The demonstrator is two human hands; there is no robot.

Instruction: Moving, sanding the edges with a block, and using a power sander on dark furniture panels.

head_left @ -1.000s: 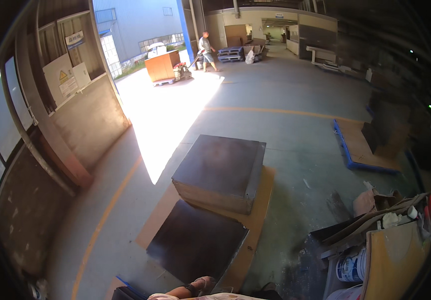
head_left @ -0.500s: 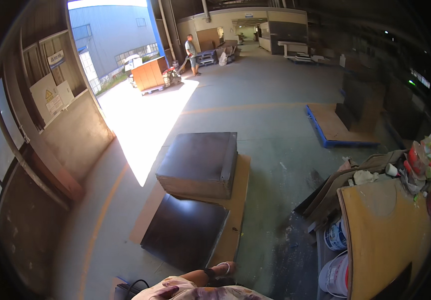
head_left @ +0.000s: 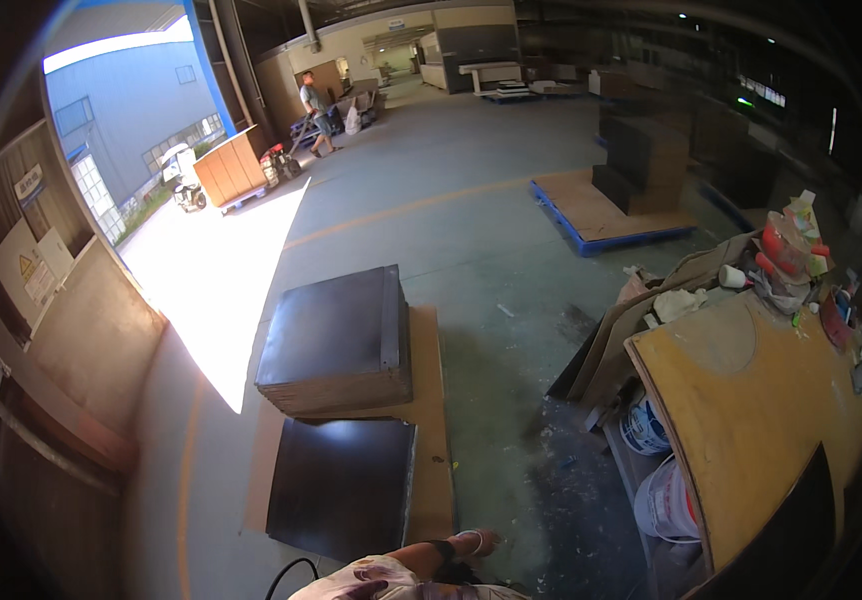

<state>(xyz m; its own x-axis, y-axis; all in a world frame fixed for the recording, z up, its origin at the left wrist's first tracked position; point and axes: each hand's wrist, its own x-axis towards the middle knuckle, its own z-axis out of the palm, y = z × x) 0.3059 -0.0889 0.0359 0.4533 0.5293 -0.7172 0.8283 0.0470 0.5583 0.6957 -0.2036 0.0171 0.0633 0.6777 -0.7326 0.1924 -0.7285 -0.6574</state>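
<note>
From a light patterned sleeve (head_left: pixel 361 580) at the lower edge, my left forearm reaches across to the right. It has a black band (head_left: pixel 441 549) at the wrist. My left hand (head_left: pixel 485 542) is small in view, with a whitish strip around it; its fingers are too unclear to tell open from closed. Nearest to it is a dark, glossy flat panel (head_left: pixel 341 485), lying just left of it on a brown sheet (head_left: pixel 431 400). Behind that panel stands a thick stack of dark panels (head_left: pixel 331 325). My right hand is out of view.
At right stands a yellowish worktable (head_left: pixel 751 400) with clutter, a dark sheet (head_left: pixel 796 535) on it and buckets (head_left: pixel 666 500) beneath. A blue pallet (head_left: pixel 591 240) bears dark stacks farther back. Near the bright doorway are a person (head_left: pixel 317 110) and an orange-brown load (head_left: pixel 231 170).
My view has turned right, so the stacks and doorway sit farther left. More of the worktable and its dark sheet shows. The distant person has stepped away from the loaded cart.
</note>
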